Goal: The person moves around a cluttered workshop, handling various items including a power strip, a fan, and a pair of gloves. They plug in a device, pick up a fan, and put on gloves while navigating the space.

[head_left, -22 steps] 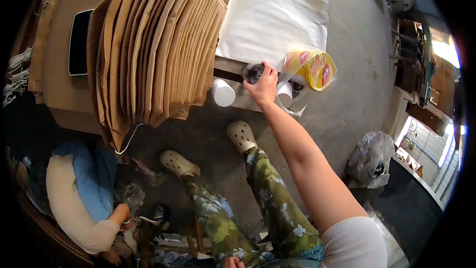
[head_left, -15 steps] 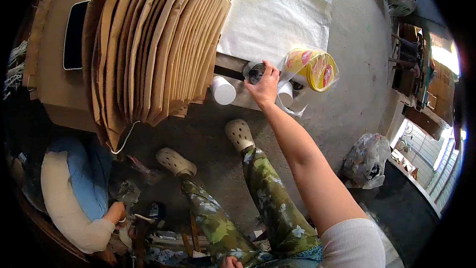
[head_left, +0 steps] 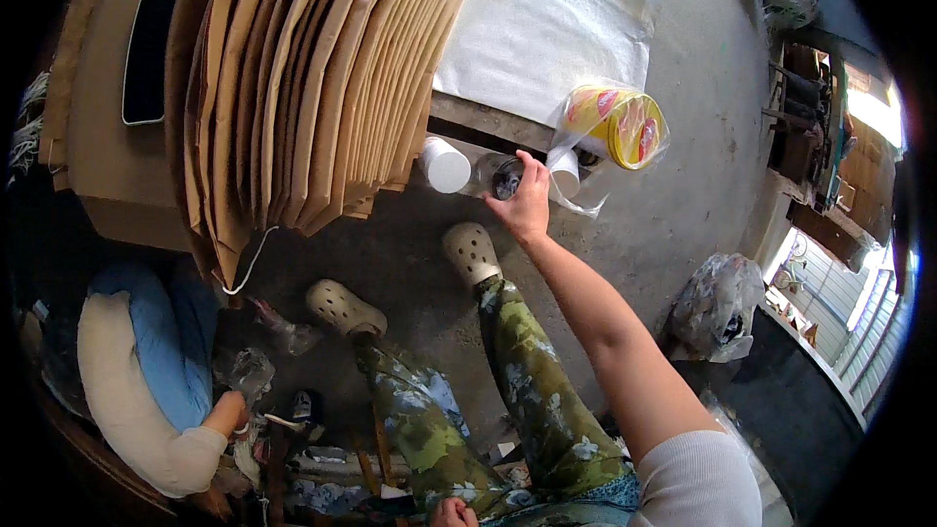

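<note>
Smartphone (head_left: 152,54), dark face up, on cardboard. Brown paper bags (head_left: 327,88), one thick row. White cylinder (head_left: 448,168), round end facing the camera, just beside the next item. Left hand (head_left: 455,513), low at the lap, fingers curled; contents cannot be told. Clear cup (head_left: 485,172), dark within, on the bench near its front edge; long axis foreshortened, round end toward the camera. Right hand (head_left: 520,197), thumb and fingers around the cup. Second white cylinder (head_left: 563,179), close right. Yellow tub (head_left: 617,127), bagged. Concrete floor (head_left: 703,137), open room beyond.
</note>
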Motion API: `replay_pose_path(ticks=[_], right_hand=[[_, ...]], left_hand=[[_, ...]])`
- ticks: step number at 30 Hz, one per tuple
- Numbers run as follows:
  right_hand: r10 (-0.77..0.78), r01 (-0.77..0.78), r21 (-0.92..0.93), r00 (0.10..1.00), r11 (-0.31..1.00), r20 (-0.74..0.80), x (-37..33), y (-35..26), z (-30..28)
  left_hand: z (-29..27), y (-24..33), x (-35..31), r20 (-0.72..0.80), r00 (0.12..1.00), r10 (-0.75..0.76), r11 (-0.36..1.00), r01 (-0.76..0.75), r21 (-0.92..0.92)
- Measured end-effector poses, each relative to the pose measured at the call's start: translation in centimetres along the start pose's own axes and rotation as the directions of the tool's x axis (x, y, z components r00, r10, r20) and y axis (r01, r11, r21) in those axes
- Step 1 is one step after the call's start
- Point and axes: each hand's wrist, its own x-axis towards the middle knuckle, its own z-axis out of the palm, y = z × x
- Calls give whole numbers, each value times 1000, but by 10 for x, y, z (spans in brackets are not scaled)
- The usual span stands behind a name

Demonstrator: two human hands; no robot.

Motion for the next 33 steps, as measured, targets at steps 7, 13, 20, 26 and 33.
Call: replay_pose_path(ticks=[7,13,20,26,33], right_hand=[[37,-37,-23,999,999,-16,-12,-9,12],[-79,78,-14,996,997,-48,14,-1,-5],[-51,50,-13,990,999,-131,86,-14,-14],[-147,146,-40,989,989,-29,117,-50,4],[-54,59,-52,995,997,80,121,-55,5]], left_hand=[[5,-15,-3,95,990,-105,994,102,33],[28,-32,-8,-61,996,-71,997,71,8],[46,-57,-10,-59,997,-54,998,56,34],[23,-21,-2,-89,996,-25,999,23,-28],[39,-34,-8,-131,991,-27,1000,26,-10]])
